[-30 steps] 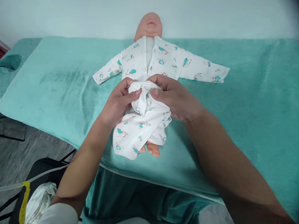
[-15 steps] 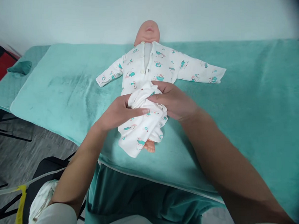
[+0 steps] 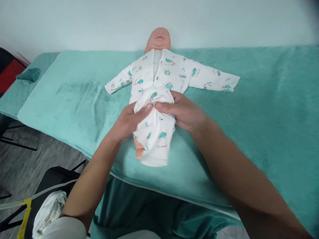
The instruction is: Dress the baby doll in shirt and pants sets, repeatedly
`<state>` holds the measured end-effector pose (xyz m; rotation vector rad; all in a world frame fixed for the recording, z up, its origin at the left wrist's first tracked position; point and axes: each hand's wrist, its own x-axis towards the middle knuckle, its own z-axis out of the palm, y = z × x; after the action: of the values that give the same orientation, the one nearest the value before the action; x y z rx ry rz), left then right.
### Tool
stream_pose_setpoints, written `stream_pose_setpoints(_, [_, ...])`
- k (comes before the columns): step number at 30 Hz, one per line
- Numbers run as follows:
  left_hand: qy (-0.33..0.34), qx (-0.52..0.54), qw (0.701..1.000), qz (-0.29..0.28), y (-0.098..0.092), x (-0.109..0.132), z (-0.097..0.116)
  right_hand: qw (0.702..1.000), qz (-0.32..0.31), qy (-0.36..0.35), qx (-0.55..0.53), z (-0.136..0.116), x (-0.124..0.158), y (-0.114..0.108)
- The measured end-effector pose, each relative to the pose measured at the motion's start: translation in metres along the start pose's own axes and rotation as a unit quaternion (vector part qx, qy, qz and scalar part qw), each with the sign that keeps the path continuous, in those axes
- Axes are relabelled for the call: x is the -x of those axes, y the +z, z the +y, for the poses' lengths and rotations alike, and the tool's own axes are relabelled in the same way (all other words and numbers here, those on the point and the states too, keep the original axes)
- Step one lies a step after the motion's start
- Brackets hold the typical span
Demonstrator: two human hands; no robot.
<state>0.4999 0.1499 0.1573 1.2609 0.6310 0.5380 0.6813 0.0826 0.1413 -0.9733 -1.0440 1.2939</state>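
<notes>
Garment in hand: the small white cloth garment with teal cartoon print [image 3: 156,131], over the lower body of the smooth pink plastic doll [image 3: 158,38]. Left hand [image 3: 126,121] and right hand [image 3: 187,111] both hold it, thumbs on top, nearly tip to tip, cloth gathered between; finger grip underneath is hidden, can't tell how tight. Hem hangs past the doll's feet end; one bare foot pokes out on the left-hand side. Can't tell if a leg is inside. To handle it well, I'd gather in even folds, matching both sides so the opening doesn't twist, and hold with light thumb pressure; thin knit probably slips if pinched at one layer. Best to find the edge by feel and lift clear of the white printed button-front jacket [image 3: 170,65] on the doll's torso, else its hem may snag. The teal plush cover [image 3: 253,123] under the doll could drag on low cloth.
</notes>
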Motion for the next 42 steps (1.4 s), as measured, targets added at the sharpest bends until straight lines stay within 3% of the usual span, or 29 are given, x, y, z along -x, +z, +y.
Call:
stream_pose_setpoints(3, [-0.02, -0.034, 0.999, -0.016, -0.004, 0.019, -0.006, 0.996, -0.011, -0.005, 0.094, -0.006, 0.001, 0.004])
stream_pose_setpoints(7, [-0.029, 0.037, 0.994, 0.096, 0.012, 0.053, -0.019, 0.968, -0.085, -0.017, 0.234, -0.013, 0.002, 0.009])
stream_pose_setpoints(11, [-0.039, 0.11, 0.974, 0.195, 0.043, 0.087, -0.022, 0.901, -0.122, 0.001, 0.416, -0.019, 0.005, 0.018])
stream_pose_setpoints(15, [-0.071, 0.14, 0.959, 0.236, 0.065, 0.115, -0.016, 0.817, -0.161, 0.04, 0.553, -0.028, 0.009, 0.029])
stream_pose_setpoints(19, [-0.107, 0.193, 0.94, 0.26, 0.074, 0.136, -0.017, 0.765, -0.185, 0.028, 0.616, -0.027, 0.012, 0.035])
stream_pose_setpoints(24, [-0.137, 0.253, 0.908, 0.306, 0.07, 0.151, -0.041, 0.721, -0.192, 0.02, 0.666, -0.018, 0.014, 0.04])
stream_pose_setpoints(28, [-0.126, 0.199, 0.912, 0.335, 0.043, 0.15, -0.064, 0.71, -0.196, 0.044, 0.675, -0.021, 0.013, 0.045])
stream_pose_setpoints(33, [-0.129, -0.011, 0.957, 0.258, 0.007, 0.141, -0.069, 0.708, -0.194, 0.054, 0.677, -0.023, 0.012, 0.045])
stream_pose_setpoints(36, [-0.114, -0.088, 0.963, 0.227, 0.002, 0.138, -0.063, 0.714, -0.191, 0.047, 0.672, -0.021, 0.012, 0.044])
stream_pose_setpoints(39, [-0.118, -0.071, 0.968, 0.209, 0.003, 0.136, -0.06, 0.721, -0.186, 0.043, 0.666, -0.019, 0.011, 0.041])
stream_pose_setpoints(42, [-0.094, -0.04, 0.97, 0.222, 0.004, 0.13, -0.065, 0.751, -0.179, 0.032, 0.635, -0.018, 0.01, 0.036])
